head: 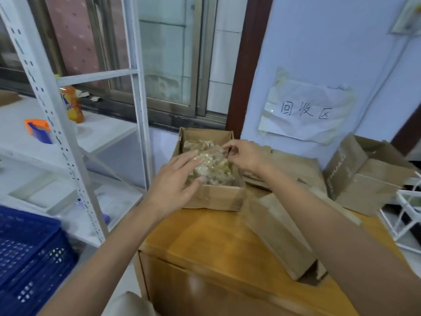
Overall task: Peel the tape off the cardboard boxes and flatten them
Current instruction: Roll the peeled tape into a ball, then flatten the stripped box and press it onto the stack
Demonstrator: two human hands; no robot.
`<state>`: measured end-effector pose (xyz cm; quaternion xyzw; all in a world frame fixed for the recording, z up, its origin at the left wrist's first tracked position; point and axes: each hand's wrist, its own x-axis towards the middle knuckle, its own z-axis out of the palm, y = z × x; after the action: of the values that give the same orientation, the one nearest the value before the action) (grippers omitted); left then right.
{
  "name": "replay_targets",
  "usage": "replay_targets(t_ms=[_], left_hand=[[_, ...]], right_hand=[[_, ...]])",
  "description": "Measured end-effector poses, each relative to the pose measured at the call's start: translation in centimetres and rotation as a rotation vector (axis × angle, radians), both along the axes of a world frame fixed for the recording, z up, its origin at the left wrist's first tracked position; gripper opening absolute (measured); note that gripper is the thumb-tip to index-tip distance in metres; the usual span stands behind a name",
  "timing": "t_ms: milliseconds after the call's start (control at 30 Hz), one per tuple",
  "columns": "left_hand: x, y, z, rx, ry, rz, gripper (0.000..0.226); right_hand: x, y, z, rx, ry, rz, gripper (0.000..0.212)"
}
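Left hand (175, 179), fingers straight, pressed the wadded tape (211, 165) in the open box (211, 197) on the counter (205, 238); right hand (246, 156) pinched it. Sticky tape risked clinging to fingers.

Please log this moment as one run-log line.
left hand: open, on tape wad | right hand: pinching wad | open box: holds wad, on wooden cabinet

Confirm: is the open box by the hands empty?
No, the open box holds a heap of crumpled clear tape under both hands.
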<state>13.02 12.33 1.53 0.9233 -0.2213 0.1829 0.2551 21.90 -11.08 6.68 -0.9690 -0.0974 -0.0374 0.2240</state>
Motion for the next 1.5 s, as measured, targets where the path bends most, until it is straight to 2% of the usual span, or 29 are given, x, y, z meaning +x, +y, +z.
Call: replay_targets(t_ms=[100, 233, 367, 433, 600, 700, 767, 833, 900, 967, 1033, 1067, 1167, 1200, 1233, 1300, 1367, 1433, 1500], left_hand=[[-0.2, -3.3, 0.8, 0.036, -0.039, -0.073, 0.054], [-1.5, -9.6, 0.6, 0.106, -0.038, -0.185, 0.053], [-2.9, -15.8, -1.1, 0.141, 0.183, -0.208, 0.067], [-3.3, -17.9, -2.0, 0.164, 0.232, -0.198, 0.073], [-4.6, -20.3, -2.3, 0.224, 0.188, -0.181, 0.065], [-5.6, -21.1, -2.3, 0.255, 0.181, -0.142, 0.061], [-6.4, -21.6, -2.5, 0.273, 0.113, -0.093, 0.053], [-7.5, -21.8, -2.7, 0.324, -0.036, -0.063, 0.037], [-8.4, -22.3, -2.5, 0.386, -0.182, -0.110, 0.036], [-9.9, -23.0, -2.2, 0.363, -0.288, -0.200, 0.025], [-11.6, -24.3, -1.6, 0.368, -0.202, -0.205, 0.047], [-12.3, -25.0, -1.6, 0.430, -0.137, -0.173, 0.059], [-13.8, -27.0, -2.4, 0.682, -0.139, -0.106, 0.086], [-14.1, -27.3, -2.6, 0.732, -0.148, -0.098, 0.091], [-14.4, -27.3, -2.5, 0.756, -0.157, -0.092, 0.092], [-14.2, -27.0, -2.5, 0.737, -0.201, -0.097, 0.081], [-13.6, -26.0, -1.8, 0.622, -0.287, -0.127, 0.057], [-12.4, -24.9, -0.5, 0.422, -0.378, -0.136, 0.028], [-11.4, -23.8, 0.8, 0.224, -0.349, -0.130, 0.020]], right_hand=[[-1.9, -4.6, 1.9, 0.006, -0.030, -0.094, 0.034], [-5.6, -11.7, 2.5, -0.090, 0.058, -0.179, 0.030], [-9.4, -17.9, -0.3, -0.221, 0.143, -0.208, 0.040], [-11.7, -20.3, -2.3, -0.181, 0.150, -0.270, 0.046], [-17.8, -24.2, -6.5, 0.160, -0.010, -0.527, 0.053], [-21.0, -23.9, -8.6, 0.601, 0.046, -0.742, 0.055], [-22.8, -23.3, -9.7, 0.929, 0.155, -0.790, 0.054], [-24.0, -23.1, -10.4, 1.066, 0.193, -0.764, 0.050], [-24.7, -23.3, -10.8, 1.045, 0.192, -0.736, 0.044], [-24.8, -23.5, -11.0, 1.034, 0.179, -0.738, 0.039], [-24.8, -22.9, -10.7, 1.009, 0.204, -0.743, 0.040], [-24.8, -22.6, -10.9, 0.931, 0.219, -0.720, 0.043], [-25.0, -21.5, -11.1, 0.524, 0.180, -0.673, 0.050], [-25.1, -21.3, -11.2, 0.489, 0.156, -0.681, 0.050], [-25.2, -21.2, -11.2, 0.539, 0.153, -0.695, 0.050], [-25.4, -21.5, -11.2, 0.736, 0.194, -0.708, 0.053], [-25.6, -22.1, -11.2, 0.798, 0.194, -0.736, 0.060], [-25.7, -22.9, -11.0, 0.681, 0.144, -0.750, 0.063], [-25.7, -23.4, -10.6, 0.465, 0.118, -0.726, 0.080]])
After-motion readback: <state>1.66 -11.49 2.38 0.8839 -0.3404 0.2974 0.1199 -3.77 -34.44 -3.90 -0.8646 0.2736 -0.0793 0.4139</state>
